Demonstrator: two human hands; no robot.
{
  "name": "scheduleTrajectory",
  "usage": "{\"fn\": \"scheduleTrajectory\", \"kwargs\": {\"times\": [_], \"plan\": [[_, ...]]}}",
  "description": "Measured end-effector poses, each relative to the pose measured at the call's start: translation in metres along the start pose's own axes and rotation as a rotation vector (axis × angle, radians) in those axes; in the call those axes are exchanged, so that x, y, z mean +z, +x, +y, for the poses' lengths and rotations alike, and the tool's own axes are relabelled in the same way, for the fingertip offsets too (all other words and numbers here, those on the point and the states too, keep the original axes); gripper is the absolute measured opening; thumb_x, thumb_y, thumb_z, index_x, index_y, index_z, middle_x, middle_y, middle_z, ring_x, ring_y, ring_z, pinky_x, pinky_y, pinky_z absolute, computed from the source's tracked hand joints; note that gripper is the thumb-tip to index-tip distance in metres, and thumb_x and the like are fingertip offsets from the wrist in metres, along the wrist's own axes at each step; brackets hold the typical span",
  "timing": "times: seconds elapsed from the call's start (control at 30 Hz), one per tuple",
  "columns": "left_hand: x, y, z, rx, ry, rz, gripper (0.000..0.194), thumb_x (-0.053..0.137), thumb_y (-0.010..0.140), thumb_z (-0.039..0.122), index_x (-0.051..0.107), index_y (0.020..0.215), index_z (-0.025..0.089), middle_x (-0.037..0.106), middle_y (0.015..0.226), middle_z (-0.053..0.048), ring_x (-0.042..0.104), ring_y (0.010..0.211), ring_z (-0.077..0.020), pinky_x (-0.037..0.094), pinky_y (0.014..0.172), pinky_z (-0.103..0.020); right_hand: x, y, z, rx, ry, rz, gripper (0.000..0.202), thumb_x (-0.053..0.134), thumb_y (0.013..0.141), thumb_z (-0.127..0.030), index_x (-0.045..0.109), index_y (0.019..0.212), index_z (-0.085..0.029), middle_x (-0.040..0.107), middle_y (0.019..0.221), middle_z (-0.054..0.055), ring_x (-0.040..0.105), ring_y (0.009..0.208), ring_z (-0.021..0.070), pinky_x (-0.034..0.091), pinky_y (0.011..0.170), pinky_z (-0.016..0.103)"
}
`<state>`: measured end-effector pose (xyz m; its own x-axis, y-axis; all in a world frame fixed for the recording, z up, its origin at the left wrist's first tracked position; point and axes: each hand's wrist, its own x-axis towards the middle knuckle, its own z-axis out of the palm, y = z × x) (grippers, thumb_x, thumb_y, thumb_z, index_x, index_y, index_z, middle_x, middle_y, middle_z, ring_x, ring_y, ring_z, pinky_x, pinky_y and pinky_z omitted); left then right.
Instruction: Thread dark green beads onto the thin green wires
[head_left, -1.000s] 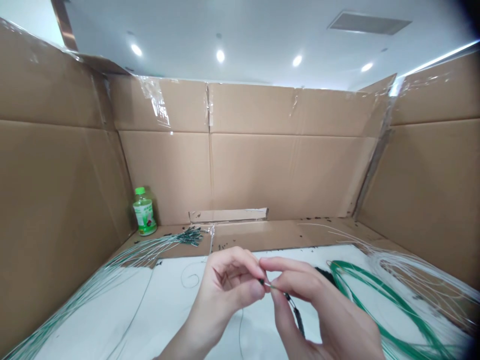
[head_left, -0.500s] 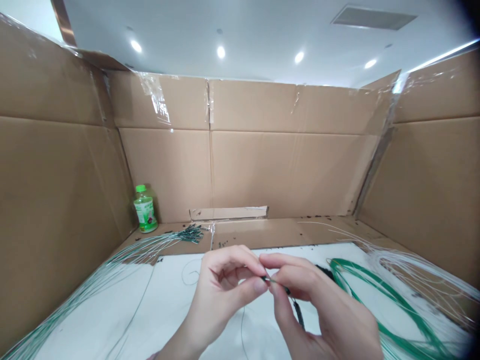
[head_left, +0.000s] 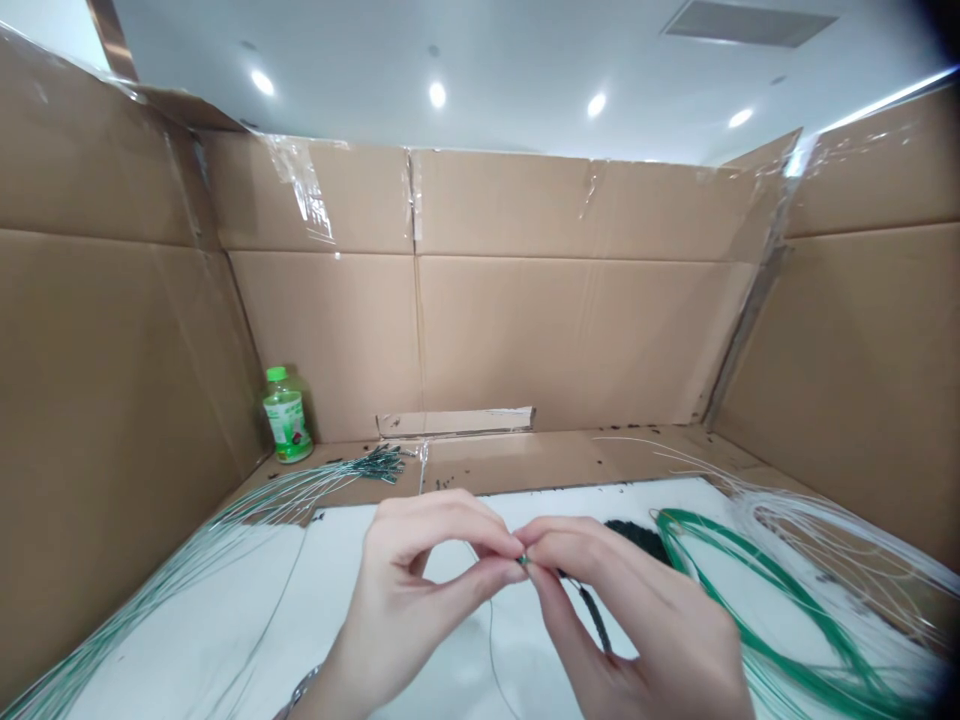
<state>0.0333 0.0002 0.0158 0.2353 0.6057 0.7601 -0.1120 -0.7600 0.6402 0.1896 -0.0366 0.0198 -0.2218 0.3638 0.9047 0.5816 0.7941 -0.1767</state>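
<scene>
Left hand [head_left: 427, 585], right hand [head_left: 637, 610]: fingers of both clamped on tiny greenish piece [head_left: 523, 561], axis unreadable. Dark, rough-looking slim cord [head_left: 595, 615] slants steeply down-right.

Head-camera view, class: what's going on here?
A person's left hand and right hand come together at the fingertips above a flat white work surface, pinching a tiny greenish piece that their grip mostly hides. A slim black cord-like piece shows between the right hand's thumb and fingers. To the right lies a coil of thin green line; to the left, a long bundle of green and white strands.
</scene>
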Motion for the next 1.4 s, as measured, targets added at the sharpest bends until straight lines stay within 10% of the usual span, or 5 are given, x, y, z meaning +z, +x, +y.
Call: {"fn": "scheduleTrajectory", "kwargs": {"times": [0.83, 1.4], "plan": [[0.009, -0.002, -0.001, -0.014, 0.02, 0.124, 0.015, 0.066, 0.075, 0.006, 0.067, 0.074, 0.021, 0.066, 0.066, 0.003, 0.059, 0.062, -0.0072, 0.049, 0.058, -0.013, 0.003, 0.007, -0.004, 0.014, 0.011, 0.237, 0.023, 0.065, 0.068, 0.005, 0.061, 0.078, -0.015, 0.064, 0.066, 0.0, 0.057, 0.062, 0.0093, 0.05, 0.057, 0.021], [0.01, -0.004, -0.003, 0.051, 0.067, 0.104, 0.012, 0.064, 0.076, 0.006, 0.065, 0.076, 0.018, 0.065, 0.067, -0.001, 0.059, 0.063, -0.0106, 0.049, 0.058, -0.02, 0.001, 0.005, -0.009, 0.033, -0.206, 0.112, 0.021, 0.061, 0.07, 0.001, 0.056, 0.073, -0.018, 0.061, 0.065, -0.001, 0.055, 0.061, 0.011, 0.049, 0.057, 0.023]]}}
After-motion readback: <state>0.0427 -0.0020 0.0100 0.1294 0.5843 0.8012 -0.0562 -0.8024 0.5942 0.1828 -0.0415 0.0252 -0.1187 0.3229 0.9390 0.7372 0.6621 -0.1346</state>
